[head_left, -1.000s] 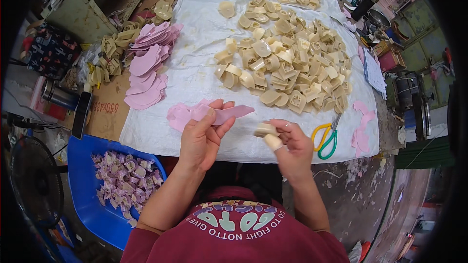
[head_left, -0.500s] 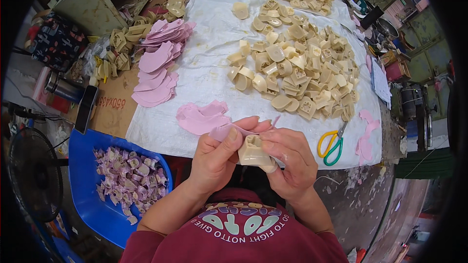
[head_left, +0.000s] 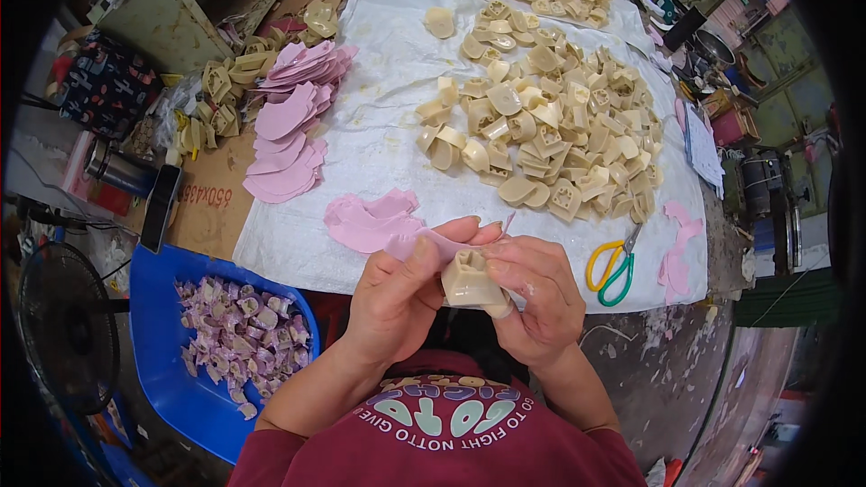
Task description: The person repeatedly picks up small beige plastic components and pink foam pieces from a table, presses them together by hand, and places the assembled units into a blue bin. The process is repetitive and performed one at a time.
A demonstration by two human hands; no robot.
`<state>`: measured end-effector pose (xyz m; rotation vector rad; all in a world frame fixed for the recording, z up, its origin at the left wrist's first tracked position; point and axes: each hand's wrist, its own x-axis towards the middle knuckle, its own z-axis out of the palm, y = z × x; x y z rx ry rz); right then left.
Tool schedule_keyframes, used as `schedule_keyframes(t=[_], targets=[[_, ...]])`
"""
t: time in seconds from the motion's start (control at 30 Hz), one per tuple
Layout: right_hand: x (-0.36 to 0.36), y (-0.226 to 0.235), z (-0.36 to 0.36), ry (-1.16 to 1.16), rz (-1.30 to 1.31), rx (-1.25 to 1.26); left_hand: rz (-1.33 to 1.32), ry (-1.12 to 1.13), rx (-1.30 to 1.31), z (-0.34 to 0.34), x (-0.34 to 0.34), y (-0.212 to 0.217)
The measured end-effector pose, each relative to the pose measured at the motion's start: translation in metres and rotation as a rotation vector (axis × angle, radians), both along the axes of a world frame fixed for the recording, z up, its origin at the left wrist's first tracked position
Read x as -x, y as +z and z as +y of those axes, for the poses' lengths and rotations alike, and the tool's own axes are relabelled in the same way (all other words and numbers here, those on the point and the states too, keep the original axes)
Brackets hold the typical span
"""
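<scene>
Close to my body, at the table's front edge, both hands work on one beige plastic shoe heel [head_left: 470,282], its hollow side facing up. My right hand [head_left: 538,302] has its fingers closed around the heel's right side. In my left hand [head_left: 397,299], thumb and fingers pinch a thin pink leather piece [head_left: 445,245]. It stretches behind the heel to the fingers of my right hand, and a narrow end sticks up there. How far the leather touches the heel is hidden. Just beyond my left hand lie more pink cut pieces [head_left: 365,216].
A big pile of beige heels [head_left: 568,135] covers the white sheet [head_left: 370,135], with overlapping pink pieces [head_left: 287,126] to its left. Scissors [head_left: 617,266] and pink scraps [head_left: 678,252] lie right of my hands. Low left, a blue tub [head_left: 167,370] holds pink-covered heels beside a fan [head_left: 68,325].
My left thumb has shifted slightly upward along the pink leather. The heel stays in my right hand, almost unmoved. The whole view has shifted a little.
</scene>
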<state>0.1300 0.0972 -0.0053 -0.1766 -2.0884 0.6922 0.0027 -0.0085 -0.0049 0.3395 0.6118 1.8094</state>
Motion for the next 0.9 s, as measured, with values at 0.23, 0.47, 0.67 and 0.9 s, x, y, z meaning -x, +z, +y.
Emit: schedule_keyframes(t=[0.23, 0.47, 0.67, 0.9], targets=[[-0.001, 0.008, 0.008, -0.092, -0.111, -0.175, 0.644, 0.174, 0.221, -0.006, 0.009, -0.004], [0.002, 0.019, 0.009, -0.082, -0.278, -0.210, 0.395, 0.066, 0.247, -0.008, 0.018, -0.006], [0.004, 0.022, 0.008, -0.075, -0.382, -0.219, 0.617, 0.041, 0.315, -0.009, 0.015, -0.008], [0.000, 0.003, 0.020, -0.012, -0.360, -0.124, 0.953, -0.148, 0.356, -0.004, 0.035, 0.000]])
